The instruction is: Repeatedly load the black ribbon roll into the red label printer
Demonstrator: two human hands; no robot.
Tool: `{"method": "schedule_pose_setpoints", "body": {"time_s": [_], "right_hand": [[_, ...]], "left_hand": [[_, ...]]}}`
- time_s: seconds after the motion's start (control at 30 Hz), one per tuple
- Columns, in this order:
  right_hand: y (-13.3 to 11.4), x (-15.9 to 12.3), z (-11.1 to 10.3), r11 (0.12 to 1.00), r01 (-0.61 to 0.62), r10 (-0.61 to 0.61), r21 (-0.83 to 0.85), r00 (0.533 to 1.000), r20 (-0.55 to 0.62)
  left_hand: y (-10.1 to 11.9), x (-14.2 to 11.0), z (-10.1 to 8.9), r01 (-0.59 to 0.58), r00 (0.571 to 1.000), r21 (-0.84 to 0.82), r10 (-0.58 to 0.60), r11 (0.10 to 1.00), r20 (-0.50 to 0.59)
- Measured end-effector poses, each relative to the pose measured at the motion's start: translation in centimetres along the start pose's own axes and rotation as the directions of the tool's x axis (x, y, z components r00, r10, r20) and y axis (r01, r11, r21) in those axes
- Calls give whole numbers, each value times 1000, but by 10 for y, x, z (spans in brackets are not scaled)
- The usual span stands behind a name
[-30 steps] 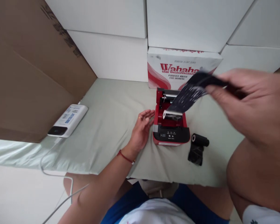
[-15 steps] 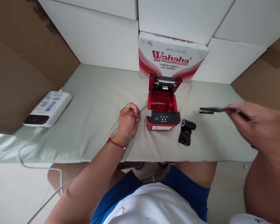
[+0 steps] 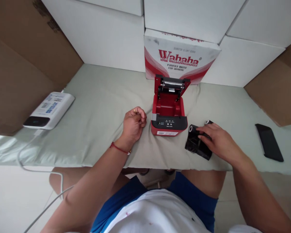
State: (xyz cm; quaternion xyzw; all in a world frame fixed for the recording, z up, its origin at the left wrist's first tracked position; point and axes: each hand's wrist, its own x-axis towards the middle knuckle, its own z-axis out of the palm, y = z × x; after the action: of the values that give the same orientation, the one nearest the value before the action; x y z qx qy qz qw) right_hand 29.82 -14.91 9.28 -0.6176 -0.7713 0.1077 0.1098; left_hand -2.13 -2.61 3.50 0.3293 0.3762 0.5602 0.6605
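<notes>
My left hand (image 3: 135,124) rests on the cloth with its fingers curled closed; nothing shows in them. Just right of it stands a small red and black label printer (image 3: 169,124), its lid raised and its red bay bare. Further right, my right hand (image 3: 214,137) closes its thumb and fingers on a black film roll (image 3: 208,122), partly hidden beneath the fingers. Touching this one on the left is another black film roll (image 3: 191,129) with a pale core. Loose black film (image 3: 196,144) spreads from the rolls toward the front edge.
A black phone (image 3: 269,142) lies at the right. On the left is a white power bank (image 3: 49,110) with a grey cable (image 3: 30,145) hanging over the front edge. Behind the printer leans a Wahaha carton panel (image 3: 179,60); brown cardboard (image 3: 276,87) bounds the sides.
My right hand has come left from the far right, bringing a black roll and its film beside the other roll. The phone is now uncovered. My left hand stays put.
</notes>
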Motion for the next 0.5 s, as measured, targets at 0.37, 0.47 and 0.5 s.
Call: {"method": "schedule_pose_setpoints", "body": {"time_s": [0.37, 0.47, 0.5], "right_hand": [[16, 26, 28, 971, -145, 136, -193, 989, -55], [13, 20, -10, 996, -84, 79, 42, 991, 110], [10, 17, -30, 986, -52, 22, 157, 982, 189]], "left_hand": [[-6, 0, 3, 9, 1000, 64, -8, 998, -17], [-6, -2, 4, 20, 1000, 81, -19, 996, -6], [-7, -2, 4, 24, 1000, 88, -24, 996, -3]]}}
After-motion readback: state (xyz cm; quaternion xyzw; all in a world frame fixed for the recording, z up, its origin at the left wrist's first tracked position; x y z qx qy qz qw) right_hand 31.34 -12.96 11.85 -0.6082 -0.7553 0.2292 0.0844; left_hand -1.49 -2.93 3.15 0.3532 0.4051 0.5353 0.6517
